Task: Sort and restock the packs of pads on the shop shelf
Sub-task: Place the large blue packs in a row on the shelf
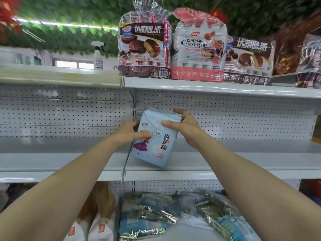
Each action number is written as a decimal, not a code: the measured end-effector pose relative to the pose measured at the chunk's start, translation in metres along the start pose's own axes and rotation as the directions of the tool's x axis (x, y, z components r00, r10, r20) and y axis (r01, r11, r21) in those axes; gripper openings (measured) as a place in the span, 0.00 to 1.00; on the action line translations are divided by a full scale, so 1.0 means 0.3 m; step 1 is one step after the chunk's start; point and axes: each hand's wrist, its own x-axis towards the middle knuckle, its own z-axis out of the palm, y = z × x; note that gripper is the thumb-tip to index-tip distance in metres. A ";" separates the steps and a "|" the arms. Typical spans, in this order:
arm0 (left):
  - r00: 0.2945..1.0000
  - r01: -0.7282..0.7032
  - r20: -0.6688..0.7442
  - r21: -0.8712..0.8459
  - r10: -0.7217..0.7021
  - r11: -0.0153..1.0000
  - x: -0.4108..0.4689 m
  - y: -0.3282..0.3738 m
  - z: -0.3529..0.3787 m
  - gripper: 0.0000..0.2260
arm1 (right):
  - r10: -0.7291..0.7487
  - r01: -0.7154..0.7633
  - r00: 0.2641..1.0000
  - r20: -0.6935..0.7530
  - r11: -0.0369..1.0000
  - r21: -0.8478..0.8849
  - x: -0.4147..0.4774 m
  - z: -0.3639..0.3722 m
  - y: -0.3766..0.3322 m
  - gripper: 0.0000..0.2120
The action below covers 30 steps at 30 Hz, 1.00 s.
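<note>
The left hand's (pixel 129 134) fingers are hidden behind the pack of pads (pixel 152 141); only its thumb shows, laid across the printed face. Thin edges stick out behind the pack's top, and I cannot tell whether these are more packs. The foil packs (pixel 156 213) on the lower shelf are blurred.

Both hands hold the pale blue pack. The right hand (pixel 184 126) has its thumb on the upper face and its fingers spread past the top right corner. The pack stands nearly upright with its long axis vertical, its top leaning a little right and its print facing the camera. It is over the middle shelf (pixel 234 153), just right of the shelf joint (pixel 127 162). Whether its lower edge touches the board is unclear.

Bare shelf runs to either side, with pegboard (pixel 225 119) behind. Bags of chocolate pies (pixel 144 47) sit on the shelf above.
</note>
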 end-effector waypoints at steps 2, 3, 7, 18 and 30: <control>1.000 0.006 -0.016 -0.022 -0.006 1.000 0.000 -0.026 0.004 0.23 | -0.049 0.050 0.999 0.009 0.998 -0.045 0.016 0.039 -0.004 0.38; 0.999 0.014 -0.031 -0.030 -0.015 0.999 0.005 -0.041 0.006 0.22 | -0.058 0.058 0.998 0.006 0.997 -0.052 0.025 0.057 0.002 0.37; 0.987 0.070 -0.146 0.002 -0.069 0.998 0.018 -0.098 0.011 0.17 | -0.014 0.016 0.998 -0.055 0.999 0.033 0.067 0.105 0.080 0.30; 0.978 0.056 -0.199 -0.067 -0.068 0.996 0.087 -0.144 0.017 0.60 | 0.132 -0.094 0.985 -0.113 0.952 0.291 0.112 0.134 0.217 0.23; 0.987 0.008 -0.139 -0.439 -0.077 0.899 0.167 -0.169 0.087 0.45 | 0.482 -0.412 0.876 0.015 0.732 0.542 0.231 0.168 0.385 0.34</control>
